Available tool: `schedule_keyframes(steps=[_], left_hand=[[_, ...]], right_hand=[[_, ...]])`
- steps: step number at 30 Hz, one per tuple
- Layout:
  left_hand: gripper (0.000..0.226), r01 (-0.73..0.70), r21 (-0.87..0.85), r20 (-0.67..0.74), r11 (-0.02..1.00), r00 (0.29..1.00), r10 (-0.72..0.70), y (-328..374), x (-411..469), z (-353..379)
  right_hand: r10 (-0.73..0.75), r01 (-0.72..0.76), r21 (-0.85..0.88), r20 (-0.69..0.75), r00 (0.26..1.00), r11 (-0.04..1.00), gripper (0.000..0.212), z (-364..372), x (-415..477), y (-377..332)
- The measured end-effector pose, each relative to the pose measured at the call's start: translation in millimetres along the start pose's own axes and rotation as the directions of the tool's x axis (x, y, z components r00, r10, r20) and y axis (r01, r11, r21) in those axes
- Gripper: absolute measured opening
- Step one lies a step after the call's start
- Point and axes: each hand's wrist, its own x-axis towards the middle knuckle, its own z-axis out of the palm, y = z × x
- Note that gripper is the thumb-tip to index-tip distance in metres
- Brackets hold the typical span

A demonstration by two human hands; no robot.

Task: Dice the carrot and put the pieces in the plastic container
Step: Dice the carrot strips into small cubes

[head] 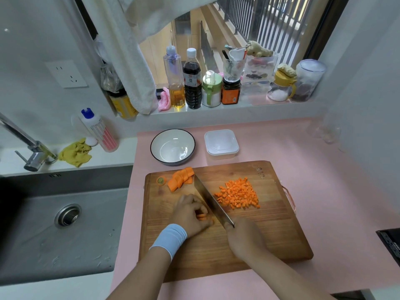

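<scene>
A wooden cutting board (270,232) lies on the pink counter. My left hand (190,213) curls over carrot strips (201,216) near the board's middle, holding them down. My right hand (244,239) grips the handle of a cleaver (211,200), its blade standing right beside the left fingers. A pile of diced carrot (238,194) lies to the right of the blade. Carrot slices (180,179) and a carrot end (161,180) lie at the board's far left corner. The plastic container (221,144) stands behind the board with nothing visible inside.
A white bowl with a dark rim (172,146) stands left of the container. A steel sink (62,215) and tap (32,152) are at the left. Bottles and jars (192,81) line the window sill. A dark stove edge (389,243) shows at the right.
</scene>
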Motion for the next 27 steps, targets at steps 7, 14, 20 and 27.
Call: schedule_keyframes(steps=[7, 14, 20, 27], left_hand=[[0.02, -0.093, 0.127, 0.032, 0.988, 0.995, 0.09, 6.8, -7.5, 17.1], [0.013, 0.079, -0.253, -0.122, 0.964, 0.986, -0.113, 13.5, -3.3, 10.3], [0.015, 0.262, -0.345, -0.073, 0.901, 0.95, -0.304, -5.8, 11.5, -5.0], [0.014, 0.085, -0.041, -0.011, 0.996, 0.996, -0.085, -15.9, 7.9, -3.5]], right_hand=[[-0.002, 0.002, -0.01, 0.004, 1.0, 1.0, 0.031, 0.0, 3.7, -0.2], [0.012, -0.012, -0.007, 0.016, 1.0, 1.0, 0.031, -4.1, 8.7, -0.3], [0.009, -0.009, 0.012, 0.031, 0.999, 1.0, 0.031, -0.5, 11.3, -0.6], [-0.04, 0.04, 0.011, 0.042, 0.998, 0.999, 0.027, -2.8, 13.4, -0.6]])
